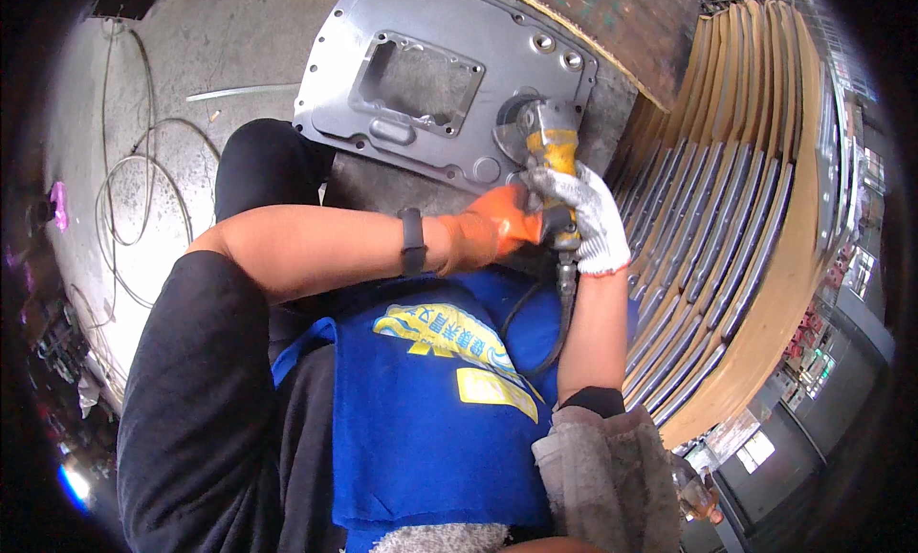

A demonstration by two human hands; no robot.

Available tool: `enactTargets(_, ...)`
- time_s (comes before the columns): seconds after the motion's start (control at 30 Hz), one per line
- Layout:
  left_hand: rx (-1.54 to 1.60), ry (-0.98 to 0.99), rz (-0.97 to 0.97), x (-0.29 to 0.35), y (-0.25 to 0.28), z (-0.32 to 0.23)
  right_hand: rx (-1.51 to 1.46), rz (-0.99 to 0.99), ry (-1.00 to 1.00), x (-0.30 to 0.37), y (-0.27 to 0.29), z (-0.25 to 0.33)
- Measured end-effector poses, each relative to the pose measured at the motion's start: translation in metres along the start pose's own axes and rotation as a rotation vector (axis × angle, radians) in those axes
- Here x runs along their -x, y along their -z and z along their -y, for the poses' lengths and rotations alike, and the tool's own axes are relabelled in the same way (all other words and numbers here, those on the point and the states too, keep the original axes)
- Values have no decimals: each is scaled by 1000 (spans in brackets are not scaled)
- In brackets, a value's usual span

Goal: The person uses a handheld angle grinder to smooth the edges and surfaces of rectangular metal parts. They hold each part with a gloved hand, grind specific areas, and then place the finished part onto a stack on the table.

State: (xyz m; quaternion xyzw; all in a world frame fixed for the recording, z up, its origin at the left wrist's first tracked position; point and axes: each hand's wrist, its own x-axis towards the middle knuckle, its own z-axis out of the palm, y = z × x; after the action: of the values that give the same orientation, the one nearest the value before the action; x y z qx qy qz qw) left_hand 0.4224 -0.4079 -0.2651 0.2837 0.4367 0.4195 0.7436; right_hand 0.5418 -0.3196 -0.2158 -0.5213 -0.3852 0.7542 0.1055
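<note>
A grey metal cover plate (335, 60) with a rectangular opening and holes along its edge lies in front of me. At its near right part is a yellow air grinder (553, 151), its round disc (513, 122) at the plate's surface; I cannot tell whether it touches. My right hand (588, 213), in a white-grey glove, is closed around the grinder's body. Wearing an orange glove, my left hand (492, 230) is closed at the tool's black rear part (556, 224), its fingertips partly hidden. A dark hose (566, 290) runs from the grinder toward my lap.
On the right stands a tall stack of metal parts (712, 199) separated by brown sheets (755, 362). A wooden board (622, 22) borders the plate's far right. A thin hose (115, 237) is coiled on the concrete floor (191, 55) at left, near a metal strip (244, 91).
</note>
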Motion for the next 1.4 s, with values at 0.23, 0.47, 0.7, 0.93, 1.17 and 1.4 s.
enactTargets(0.23, 77, -78, 16, 23, -13, 3, 73, 10, -58, 13, -5, -11)
enactTargets(0.47, -96, -182, 38, 11, 3, -3, 50, 4, -23, 1, -14, 6)
enactTargets(0.7, -211, -38, -23, 3, 6, -10, 13, 18, 23, -3, -13, 6)
enactTargets(0.93, 227, -57, 44, 6, -6, -3, -52, -11, -25, 5, -5, 1)
enactTargets(1.17, -317, 39, -34, -5, 9, -23, -64, -20, 66, -8, -2, 8)
enactTargets(1.4, -35, -25, 128, 27, -7, -13, -60, -15, -7, 20, -5, -10)
